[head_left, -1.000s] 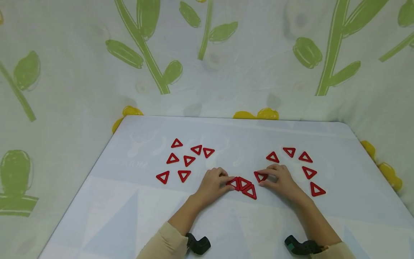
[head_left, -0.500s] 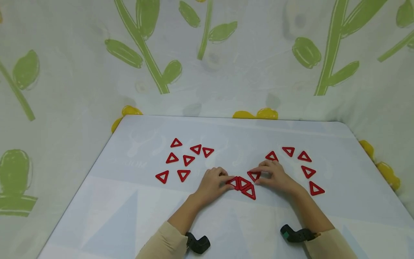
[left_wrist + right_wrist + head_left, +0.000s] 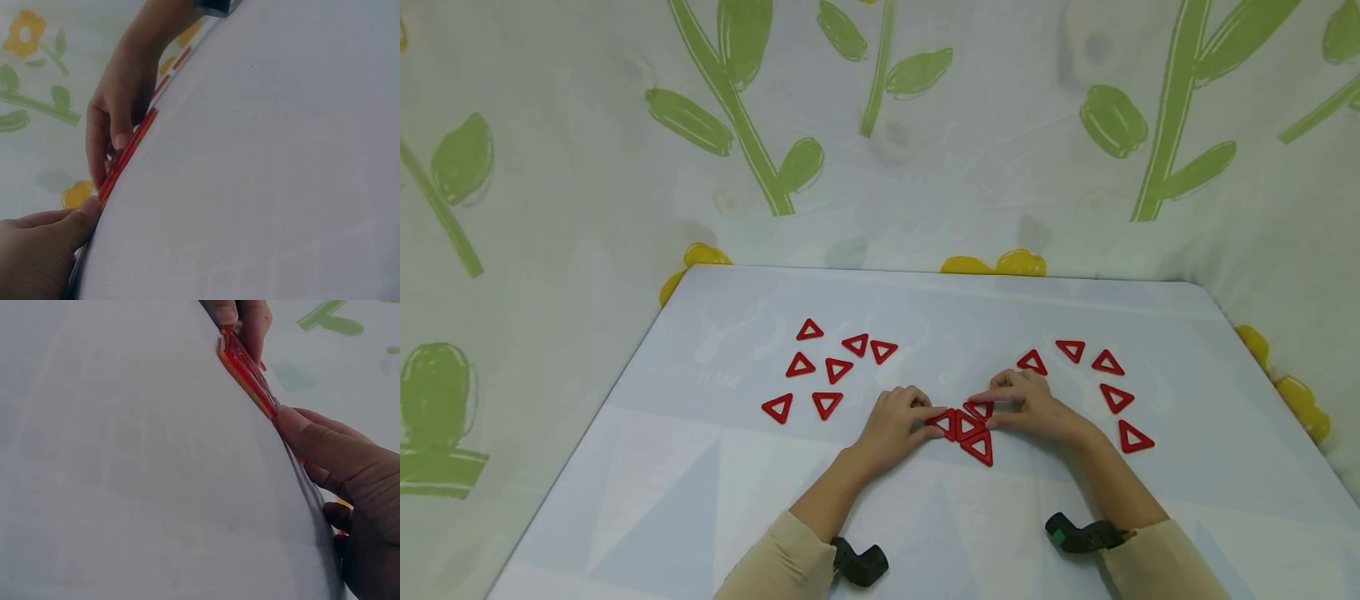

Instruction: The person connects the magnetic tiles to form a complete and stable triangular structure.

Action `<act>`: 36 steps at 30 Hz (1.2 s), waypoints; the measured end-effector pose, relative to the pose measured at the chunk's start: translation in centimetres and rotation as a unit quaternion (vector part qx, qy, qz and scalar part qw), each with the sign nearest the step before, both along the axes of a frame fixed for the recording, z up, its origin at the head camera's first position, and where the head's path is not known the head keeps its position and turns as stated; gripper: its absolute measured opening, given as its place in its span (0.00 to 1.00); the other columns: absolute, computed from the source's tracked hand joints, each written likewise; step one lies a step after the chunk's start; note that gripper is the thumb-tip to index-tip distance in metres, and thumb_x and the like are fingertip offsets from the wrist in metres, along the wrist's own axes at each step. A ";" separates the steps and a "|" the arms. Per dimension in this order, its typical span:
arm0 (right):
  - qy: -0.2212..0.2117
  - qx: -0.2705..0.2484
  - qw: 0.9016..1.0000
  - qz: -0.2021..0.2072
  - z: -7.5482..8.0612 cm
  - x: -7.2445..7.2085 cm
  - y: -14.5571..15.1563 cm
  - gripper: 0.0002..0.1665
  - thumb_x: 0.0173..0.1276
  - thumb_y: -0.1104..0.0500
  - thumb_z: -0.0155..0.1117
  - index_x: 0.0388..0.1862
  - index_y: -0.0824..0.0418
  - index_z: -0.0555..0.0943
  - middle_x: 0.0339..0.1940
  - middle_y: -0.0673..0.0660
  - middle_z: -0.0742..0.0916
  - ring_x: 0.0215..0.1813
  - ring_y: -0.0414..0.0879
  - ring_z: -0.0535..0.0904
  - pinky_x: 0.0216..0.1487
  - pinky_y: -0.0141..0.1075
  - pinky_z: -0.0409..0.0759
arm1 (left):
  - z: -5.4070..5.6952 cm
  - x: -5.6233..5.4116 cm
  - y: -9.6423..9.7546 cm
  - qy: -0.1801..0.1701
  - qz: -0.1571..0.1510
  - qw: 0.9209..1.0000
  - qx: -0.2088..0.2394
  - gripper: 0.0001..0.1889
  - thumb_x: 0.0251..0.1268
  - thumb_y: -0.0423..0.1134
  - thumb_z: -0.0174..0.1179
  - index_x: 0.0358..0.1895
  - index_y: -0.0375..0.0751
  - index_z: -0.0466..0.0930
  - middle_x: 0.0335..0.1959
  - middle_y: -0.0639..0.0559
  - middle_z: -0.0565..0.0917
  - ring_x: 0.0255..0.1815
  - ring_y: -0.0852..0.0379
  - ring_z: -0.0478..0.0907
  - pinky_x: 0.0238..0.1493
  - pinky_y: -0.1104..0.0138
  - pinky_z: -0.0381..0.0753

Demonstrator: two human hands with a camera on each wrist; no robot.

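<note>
On the pale table (image 3: 925, 542), four red triangle frames lie together between the two hands, somewhat to the right of the scene's middle. The left hand (image 3: 897, 425) is at the left side of this group, and it pinches with thumb and index finger the left triangle (image 3: 953, 425), whose right edge shows beyond the fingertips. Just to the right of it is the middle triangle (image 3: 972, 418), which neither hand holds, and its left edge lies along the left triangle. On the near side the near triangle (image 3: 988, 447) is placed against the middle one, and it is also free of the fingers. The right hand (image 3: 1030, 407) comes from the right and grips, between thumb and finger, the far triangle (image 3: 973, 409), which is at the far right edge of the middle one; whether these two touch fully, one cannot tell. The hands are apart from each other, with the group between them. In both wrist views the red pieces appear almost edge-on, so their order is hard to read there. Farther left, well apart from the left hand, lie seven loose triangles (image 3: 827, 395), and to the right and far side of the right hand lie five others (image 3: 1117, 408).
</note>
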State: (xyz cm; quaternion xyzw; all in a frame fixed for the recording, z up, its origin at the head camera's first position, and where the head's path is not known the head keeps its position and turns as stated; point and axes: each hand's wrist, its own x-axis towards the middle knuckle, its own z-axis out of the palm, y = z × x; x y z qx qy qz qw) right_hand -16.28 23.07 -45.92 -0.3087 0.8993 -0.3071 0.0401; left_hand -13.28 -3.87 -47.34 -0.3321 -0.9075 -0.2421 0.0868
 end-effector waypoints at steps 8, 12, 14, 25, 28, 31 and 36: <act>-0.005 -0.006 1.000 0.007 0.1 0.2 -0.1 0.26 0.53 0.54 0.73 0.54 0.51 0.82 0.43 0.49 0.78 0.49 0.44 0.67 0.49 0.50 0.60 | 0.1 0.1 0.2 0.002 -0.004 1.000 -0.005 0.18 0.61 0.50 0.62 0.54 0.53 0.82 0.43 0.56 0.76 0.44 0.59 0.71 0.49 0.64 0.68; -0.015 -0.021 0.998 -0.053 -0.5 0.7 -0.1 0.31 0.53 0.53 0.74 0.57 0.55 0.79 0.48 0.53 0.80 0.55 0.51 0.69 0.53 0.53 0.64 | -0.1 -0.1 0.1 -0.010 0.001 1.000 -0.003 0.18 0.61 0.50 0.62 0.53 0.52 0.82 0.44 0.55 0.76 0.45 0.60 0.71 0.50 0.65 0.69; -0.005 -0.029 0.996 -0.081 -0.9 1.0 -0.2 0.31 0.52 0.53 0.74 0.57 0.57 0.80 0.49 0.55 0.80 0.55 0.52 0.69 0.53 0.52 0.67 | -0.1 -0.1 0.0 -0.014 0.003 1.000 0.008 0.18 0.60 0.48 0.63 0.53 0.51 0.83 0.43 0.55 0.76 0.44 0.60 0.71 0.49 0.65 0.70; 0.062 -0.035 0.992 -0.103 -1.2 1.8 -0.7 0.26 0.51 0.57 0.75 0.51 0.58 0.83 0.46 0.58 0.79 0.52 0.53 0.69 0.49 0.52 0.68 | -0.5 -0.3 -0.2 -0.020 -0.001 0.996 0.086 0.16 0.55 0.43 0.68 0.48 0.45 0.85 0.40 0.52 0.76 0.41 0.59 0.71 0.42 0.67 0.72; 0.049 -0.044 0.990 -0.122 -1.2 2.1 -0.9 0.25 0.50 0.57 0.75 0.50 0.58 0.83 0.46 0.58 0.80 0.53 0.54 0.70 0.50 0.53 0.67 | -0.7 -0.3 -0.2 -0.020 0.022 0.995 0.097 0.15 0.54 0.45 0.69 0.45 0.45 0.85 0.38 0.53 0.76 0.40 0.59 0.71 0.41 0.68 0.71; 0.048 -0.054 0.987 -0.140 -1.3 2.3 -1.3 0.25 0.49 0.58 0.76 0.49 0.60 0.83 0.45 0.59 0.80 0.53 0.55 0.70 0.51 0.54 0.66 | -0.7 -0.2 -0.2 -0.011 0.053 0.995 0.088 0.15 0.53 0.48 0.69 0.41 0.46 0.84 0.37 0.54 0.75 0.38 0.60 0.71 0.41 0.67 0.70; 0.044 -0.051 0.982 -0.175 -1.3 3.0 -1.7 0.25 0.49 0.58 0.77 0.48 0.60 0.83 0.45 0.58 0.81 0.53 0.54 0.71 0.52 0.54 0.65 | -0.2 0.2 0.0 0.002 0.082 0.994 0.066 0.18 0.50 0.51 0.71 0.39 0.45 0.80 0.36 0.53 0.74 0.38 0.59 0.69 0.41 0.66 0.70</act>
